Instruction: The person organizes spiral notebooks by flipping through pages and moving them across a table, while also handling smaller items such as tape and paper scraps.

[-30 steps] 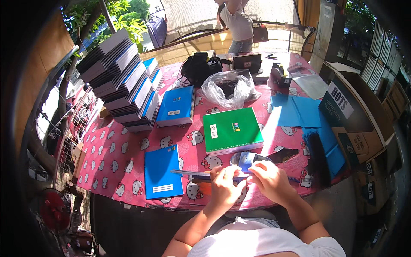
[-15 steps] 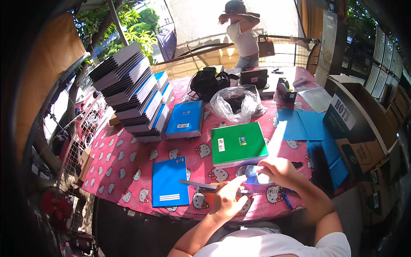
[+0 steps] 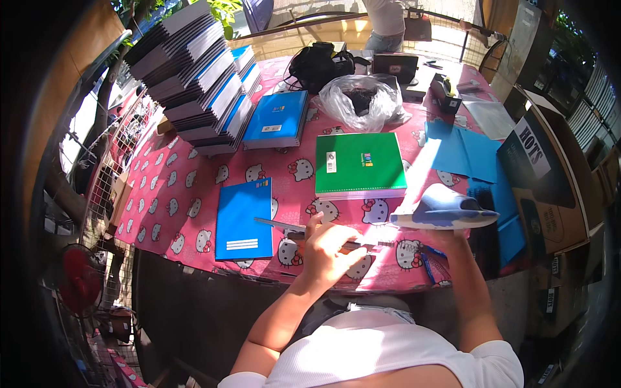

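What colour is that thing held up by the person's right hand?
The thing is blue with paler patches, seen best in the head view.

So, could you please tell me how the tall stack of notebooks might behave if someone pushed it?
The tall stack of notebooks would probably slide apart or topple, since its layers sit staggered and rise high. It is likely heavy overall, being many books thick. Each book may flex, since it looks thin.

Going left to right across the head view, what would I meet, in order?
Red fan → notebook stack → left hand → blue-and-white object → open box.
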Demonstrator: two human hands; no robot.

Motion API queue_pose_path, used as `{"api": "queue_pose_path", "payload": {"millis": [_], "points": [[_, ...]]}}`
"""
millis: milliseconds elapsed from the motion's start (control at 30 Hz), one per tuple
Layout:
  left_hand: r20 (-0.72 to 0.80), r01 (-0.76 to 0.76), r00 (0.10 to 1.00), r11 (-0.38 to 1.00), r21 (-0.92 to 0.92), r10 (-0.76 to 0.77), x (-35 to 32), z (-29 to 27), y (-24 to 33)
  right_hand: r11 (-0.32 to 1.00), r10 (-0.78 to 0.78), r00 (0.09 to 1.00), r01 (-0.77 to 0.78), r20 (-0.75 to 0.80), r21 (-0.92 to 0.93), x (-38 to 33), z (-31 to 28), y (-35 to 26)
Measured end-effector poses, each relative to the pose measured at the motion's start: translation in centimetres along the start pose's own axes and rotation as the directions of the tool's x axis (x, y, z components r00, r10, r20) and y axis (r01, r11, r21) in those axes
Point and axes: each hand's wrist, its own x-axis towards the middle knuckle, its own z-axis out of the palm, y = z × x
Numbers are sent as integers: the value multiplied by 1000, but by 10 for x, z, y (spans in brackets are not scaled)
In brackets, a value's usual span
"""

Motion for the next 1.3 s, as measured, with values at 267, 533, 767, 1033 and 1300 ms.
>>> {"api": "queue_pose_path", "payload": {"millis": [267,533,767,1033,1300], "points": [[-10,80,997,996,-30,-80,7,0,6,934,-252,877,109,409,341,29,-29,-29],[73,84,994,996,-15,-83,5,-21,-8,989,-122,908,147,402,-31,56,-3,-22],[-43,226,973,918,325,-225,-3,-47,-20,1000,-25,921,23,389,9,66,16,-39],[-75,190,981,953,238,-177,-5,-52,-42,973,211,849,-230,484,-21,72,23,-55],[-58,247,969,963,109,-242,-16,-64,-56,691,69,889,-370,453,621,78,42,-58]]}}
